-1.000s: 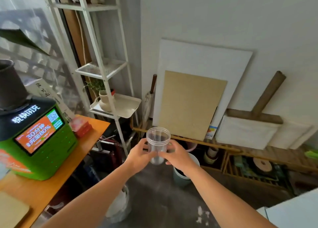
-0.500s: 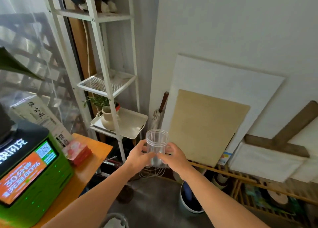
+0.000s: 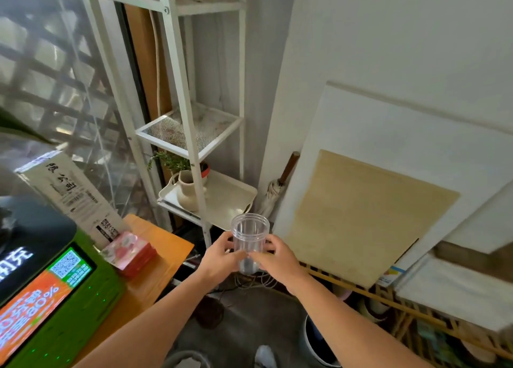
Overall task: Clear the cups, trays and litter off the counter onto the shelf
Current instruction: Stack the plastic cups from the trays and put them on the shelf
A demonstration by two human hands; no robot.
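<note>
A clear plastic cup (image 3: pixel 250 233) is held upright in front of me by both hands. My left hand (image 3: pixel 220 259) wraps its left side and my right hand (image 3: pixel 277 259) wraps its right side near the base. Just beyond the cup stands a white metal shelf unit (image 3: pixel 191 134). Its lower level carries a cream tray (image 3: pixel 230 198) with a cream jug-shaped pot (image 3: pixel 187 194) holding a small plant. The mesh shelf (image 3: pixel 191 130) above it is bare. The orange counter (image 3: pixel 155 262) lies to my left.
On the counter sit a green machine with a lit screen (image 3: pixel 50 298), a red-pink box (image 3: pixel 130 252) and a leaning printed pack (image 3: pixel 75 198). Boards (image 3: pixel 358 215) lean on the right wall over a low wooden rack (image 3: pixel 402 312). A bucket (image 3: pixel 313 342) stands on the floor.
I have stepped closer to the white shelf with the cup still in both hands. The shelf and its tray now look larger and nearer, and the view has tilted upward.
</note>
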